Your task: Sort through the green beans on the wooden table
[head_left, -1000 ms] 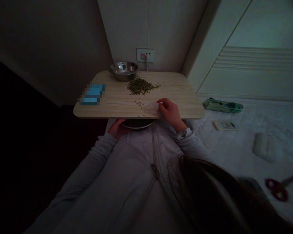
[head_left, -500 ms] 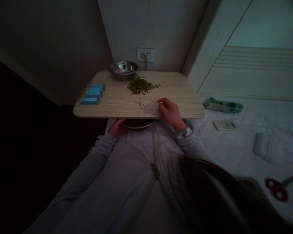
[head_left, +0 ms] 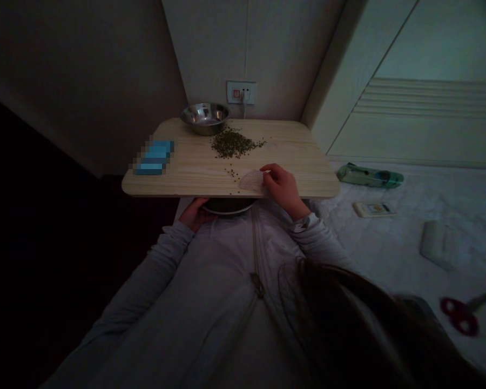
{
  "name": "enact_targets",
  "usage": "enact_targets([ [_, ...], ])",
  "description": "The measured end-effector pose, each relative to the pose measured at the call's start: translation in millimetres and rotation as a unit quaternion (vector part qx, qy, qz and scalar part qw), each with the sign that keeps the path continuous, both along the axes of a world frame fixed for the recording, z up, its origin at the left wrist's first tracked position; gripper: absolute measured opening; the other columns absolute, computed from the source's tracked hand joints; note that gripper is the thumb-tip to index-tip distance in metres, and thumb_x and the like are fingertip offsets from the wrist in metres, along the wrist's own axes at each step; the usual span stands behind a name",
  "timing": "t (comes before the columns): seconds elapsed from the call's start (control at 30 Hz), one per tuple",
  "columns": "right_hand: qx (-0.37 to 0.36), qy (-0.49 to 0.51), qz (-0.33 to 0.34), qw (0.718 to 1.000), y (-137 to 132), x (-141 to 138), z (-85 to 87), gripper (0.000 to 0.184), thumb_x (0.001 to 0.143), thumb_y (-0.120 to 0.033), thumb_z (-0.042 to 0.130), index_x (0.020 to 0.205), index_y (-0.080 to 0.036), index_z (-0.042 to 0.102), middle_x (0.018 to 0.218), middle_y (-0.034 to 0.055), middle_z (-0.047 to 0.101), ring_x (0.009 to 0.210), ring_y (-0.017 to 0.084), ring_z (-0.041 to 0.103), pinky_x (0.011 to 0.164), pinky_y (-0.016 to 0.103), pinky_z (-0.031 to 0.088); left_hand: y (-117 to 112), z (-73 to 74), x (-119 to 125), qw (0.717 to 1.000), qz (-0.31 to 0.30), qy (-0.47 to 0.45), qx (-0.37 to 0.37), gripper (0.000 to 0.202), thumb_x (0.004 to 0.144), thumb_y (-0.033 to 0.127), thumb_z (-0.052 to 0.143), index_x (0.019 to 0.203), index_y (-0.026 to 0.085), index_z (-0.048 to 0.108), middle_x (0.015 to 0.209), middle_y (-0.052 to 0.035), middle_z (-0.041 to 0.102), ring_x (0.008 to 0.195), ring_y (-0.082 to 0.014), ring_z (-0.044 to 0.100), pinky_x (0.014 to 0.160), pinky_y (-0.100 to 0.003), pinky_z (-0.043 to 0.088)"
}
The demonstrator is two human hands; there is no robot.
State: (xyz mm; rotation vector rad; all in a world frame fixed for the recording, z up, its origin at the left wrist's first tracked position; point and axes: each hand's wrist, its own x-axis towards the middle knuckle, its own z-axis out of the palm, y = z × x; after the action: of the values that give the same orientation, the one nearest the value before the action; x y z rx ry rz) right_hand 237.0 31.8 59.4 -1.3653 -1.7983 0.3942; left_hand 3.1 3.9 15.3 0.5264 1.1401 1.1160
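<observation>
Pale wooden table (head_left: pixel 178 183), near edge: clear flat piece (head_left: pixel 250 181), pinched in your right hand (head_left: pixel 281 186) and reaching left from the grip; stray grains (head_left: pixel 233 174) just off its left end; main pile (head_left: pixel 231 143) farther; your left hand (head_left: pixel 194 215) clasping a dark dish (head_left: pixel 229 206) below.
</observation>
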Motion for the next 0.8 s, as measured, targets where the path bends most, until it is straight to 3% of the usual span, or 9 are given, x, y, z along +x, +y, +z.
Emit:
enact_targets([
  [0.8, -0.002, 0.007, 0.006, 1.0, 1.1, 0.3, -2.6, 0.026, 0.077, -0.03, 0.04, 0.093, -0.019, 0.058, 0.058, -0.0006, 0.056, 0.054, 0.013, 0.05, 0.053, 0.025, 0.035, 0.2, -2.0, -0.4, 1.0, 0.001, 0.007, 0.006, 0.017, 0.064, 0.019, 0.057, 0.081, 0.017, 0.058, 0.07, -0.0009, 0.06, 0.062, -0.0146, 0.058, 0.049, -0.026, 0.051],
])
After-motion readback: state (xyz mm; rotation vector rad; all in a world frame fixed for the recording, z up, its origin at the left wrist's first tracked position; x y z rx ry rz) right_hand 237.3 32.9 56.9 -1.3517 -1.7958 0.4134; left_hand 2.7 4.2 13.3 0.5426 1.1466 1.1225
